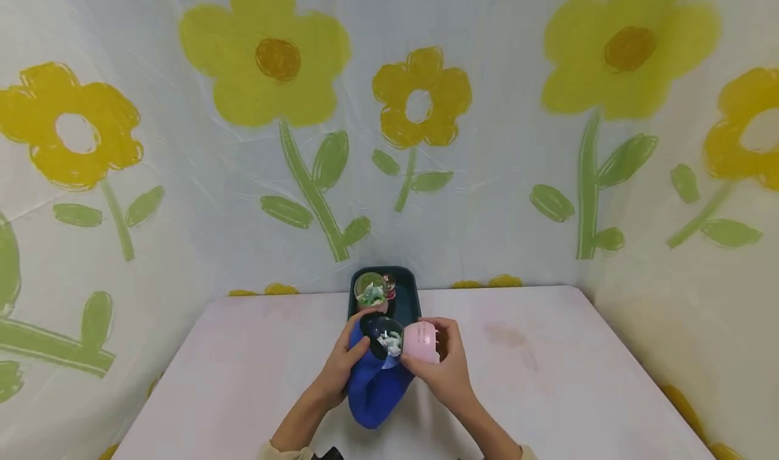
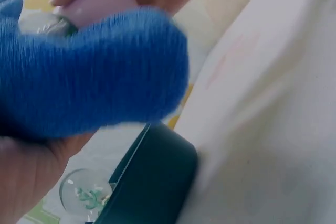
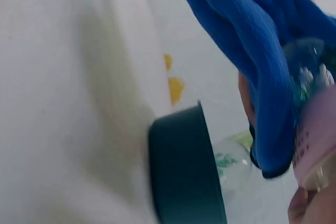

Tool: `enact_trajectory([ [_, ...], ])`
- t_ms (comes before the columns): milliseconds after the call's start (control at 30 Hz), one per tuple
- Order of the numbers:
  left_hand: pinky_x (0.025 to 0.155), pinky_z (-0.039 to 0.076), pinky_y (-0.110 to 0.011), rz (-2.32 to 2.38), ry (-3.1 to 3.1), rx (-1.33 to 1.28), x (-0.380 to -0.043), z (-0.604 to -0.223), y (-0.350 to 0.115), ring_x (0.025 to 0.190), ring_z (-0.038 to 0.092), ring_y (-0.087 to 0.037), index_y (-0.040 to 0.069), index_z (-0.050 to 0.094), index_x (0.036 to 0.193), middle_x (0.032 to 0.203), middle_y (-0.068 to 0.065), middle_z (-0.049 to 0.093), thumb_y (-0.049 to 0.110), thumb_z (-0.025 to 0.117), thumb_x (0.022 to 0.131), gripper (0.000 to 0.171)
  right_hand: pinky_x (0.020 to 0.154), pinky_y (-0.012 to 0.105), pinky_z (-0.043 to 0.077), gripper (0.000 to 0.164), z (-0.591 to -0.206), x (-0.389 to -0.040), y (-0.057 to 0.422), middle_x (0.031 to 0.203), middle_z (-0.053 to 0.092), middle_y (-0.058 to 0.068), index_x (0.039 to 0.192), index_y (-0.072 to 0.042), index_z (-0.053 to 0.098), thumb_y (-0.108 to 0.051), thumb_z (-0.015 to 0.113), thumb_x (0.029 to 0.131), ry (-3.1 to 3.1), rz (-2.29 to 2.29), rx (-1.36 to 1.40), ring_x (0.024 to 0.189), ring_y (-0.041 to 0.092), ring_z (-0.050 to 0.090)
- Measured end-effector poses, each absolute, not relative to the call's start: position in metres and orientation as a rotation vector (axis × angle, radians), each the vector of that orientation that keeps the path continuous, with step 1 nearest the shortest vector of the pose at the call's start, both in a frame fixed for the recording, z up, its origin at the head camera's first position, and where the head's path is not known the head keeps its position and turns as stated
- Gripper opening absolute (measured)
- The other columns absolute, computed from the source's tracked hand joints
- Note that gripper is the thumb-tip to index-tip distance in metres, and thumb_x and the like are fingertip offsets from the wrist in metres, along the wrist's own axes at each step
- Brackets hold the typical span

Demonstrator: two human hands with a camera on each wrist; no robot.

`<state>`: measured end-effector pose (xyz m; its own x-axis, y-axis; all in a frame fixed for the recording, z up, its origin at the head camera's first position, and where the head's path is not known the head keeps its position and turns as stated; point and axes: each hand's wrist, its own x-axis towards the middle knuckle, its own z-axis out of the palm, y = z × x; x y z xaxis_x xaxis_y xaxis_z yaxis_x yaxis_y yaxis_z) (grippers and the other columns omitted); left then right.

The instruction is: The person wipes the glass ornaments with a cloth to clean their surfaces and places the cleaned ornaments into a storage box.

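My right hand (image 1: 449, 373) grips the pink base of a snow globe (image 1: 420, 343), tipped on its side with the clear dome toward the left. Small white and green figures show inside the dome. My left hand (image 1: 341, 366) holds a blue cloth (image 1: 376, 398) with a dark patch, bunched up against the dome. In the left wrist view the thick blue cloth (image 2: 105, 77) covers part of the globe. From the right wrist the cloth (image 3: 262, 61) hangs in a fold beside the dome, above the table.
Behind my hands, a dark green tray (image 1: 409, 296) stands near the table's back edge. A second snow globe (image 1: 371, 289) with green and white figures sits in it, beside a small red and white item (image 1: 390, 288). A flower-printed curtain (image 1: 487, 196) surrounds the pale table (image 1: 523, 379).
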<state>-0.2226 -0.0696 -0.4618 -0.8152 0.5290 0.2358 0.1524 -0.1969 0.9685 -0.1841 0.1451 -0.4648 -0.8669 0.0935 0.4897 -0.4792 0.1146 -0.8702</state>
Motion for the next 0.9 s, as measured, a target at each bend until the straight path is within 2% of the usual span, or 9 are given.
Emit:
enact_trajectory([
  [100, 0.1, 0.037, -0.052, 2.216, 1.864, 0.647, -0.226, -0.462, -0.068, 0.126, 0.043, -0.033, 0.015, 0.027, 0.15, 0.142, -0.014, 0.041, 0.036, 0.039, 0.104, 0.052, 0.084, 0.032, 0.05, 0.077, -0.46, -0.19, 0.144, 0.128, 0.054, 0.012, 0.137, -0.006, 0.046, -0.005, 0.086, 0.072, -2.031, 1.677, 0.511, 0.105, 0.023, 0.057],
  [267, 0.097, 0.041, -0.051, 2.293, 1.868, 0.501, -0.224, -0.464, -0.074, 0.123, 0.046, -0.035, 0.013, 0.031, 0.147, 0.139, -0.017, 0.044, 0.046, 0.035, 0.103, 0.055, 0.091, 0.044, 0.048, 0.093, -0.45, -0.188, 0.152, 0.145, 0.043, 0.017, 0.148, -0.003, 0.034, 0.002, 0.085, 0.07, -2.161, 1.52, 0.872, 0.12, 0.028, 0.052],
  [333, 0.097, 0.042, -0.05, 2.29, 1.857, 0.485, -0.223, -0.463, -0.076, 0.122, 0.046, -0.035, 0.012, 0.032, 0.146, 0.139, -0.017, 0.044, 0.046, 0.036, 0.103, 0.055, 0.091, 0.048, 0.047, 0.092, -0.444, -0.186, 0.156, 0.149, 0.039, 0.018, 0.148, -0.002, 0.034, 0.0, 0.085, 0.071, -2.193, 1.419, 0.978, 0.126, 0.031, 0.048],
  [433, 0.096, 0.043, -0.047, 2.271, 1.863, 0.467, -0.224, -0.461, -0.076, 0.12, 0.048, -0.032, 0.014, 0.035, 0.143, 0.135, -0.016, 0.046, 0.046, 0.038, 0.102, 0.052, 0.095, 0.044, 0.045, 0.088, -0.435, -0.187, 0.164, 0.15, 0.038, 0.014, 0.145, -0.007, 0.042, -0.005, 0.087, 0.07, -2.254, 1.145, 1.106, 0.132, 0.03, 0.043],
  [600, 0.092, 0.045, -0.042, 2.224, 1.93, 0.44, -0.229, -0.454, -0.07, 0.111, 0.052, -0.029, 0.01, 0.042, 0.134, 0.124, -0.016, 0.051, 0.046, 0.042, 0.102, 0.048, 0.095, 0.043, 0.046, 0.082, -0.417, -0.197, 0.174, 0.145, 0.045, 0.007, 0.139, -0.02, 0.052, -0.01, 0.09, 0.067, -2.18, 0.401, 1.395, 0.129, 0.035, 0.044],
  [667, 0.095, 0.042, -0.044, 2.178, 1.988, 0.444, -0.227, -0.453, -0.069, 0.114, 0.05, -0.031, 0.01, 0.039, 0.137, 0.127, -0.017, 0.048, 0.045, 0.039, 0.103, 0.049, 0.094, 0.043, 0.046, 0.083, -0.412, -0.2, 0.176, 0.145, 0.046, 0.006, 0.14, -0.019, 0.051, -0.012, 0.09, 0.067, -2.118, 0.288, 1.474, 0.127, 0.036, 0.045],
  [733, 0.103, 0.033, -0.051, 2.127, 2.021, 0.466, -0.223, -0.454, -0.071, 0.124, 0.041, -0.033, 0.012, 0.03, 0.141, 0.135, -0.018, 0.041, 0.046, 0.033, 0.104, 0.05, 0.095, 0.043, 0.046, 0.083, -0.411, -0.201, 0.178, 0.145, 0.045, 0.008, 0.14, -0.015, 0.05, -0.011, 0.09, 0.067, -2.141, 0.387, 1.485, 0.127, 0.035, 0.046],
  [800, 0.107, 0.02, -0.058, 2.07, 2.039, 0.542, -0.22, -0.455, -0.074, 0.133, 0.029, -0.035, 0.014, 0.02, 0.142, 0.143, -0.018, 0.03, 0.043, 0.03, 0.105, 0.048, 0.094, 0.041, 0.047, 0.081, -0.413, -0.202, 0.18, 0.145, 0.045, 0.011, 0.139, -0.008, 0.049, -0.008, 0.089, 0.069, -2.221, 0.7, 1.428, 0.127, 0.033, 0.047],
  [900, 0.107, 0.017, -0.06, 2.046, 2.035, 0.684, -0.22, -0.458, -0.078, 0.135, 0.024, -0.036, 0.017, 0.018, 0.143, 0.146, -0.015, 0.026, 0.035, 0.042, 0.103, 0.05, 0.089, 0.038, 0.05, 0.074, -0.418, -0.204, 0.184, 0.144, 0.045, 0.014, 0.139, -0.005, 0.049, -0.002, 0.084, 0.074, -2.279, 1.356, 1.2, 0.12, 0.033, 0.054],
])
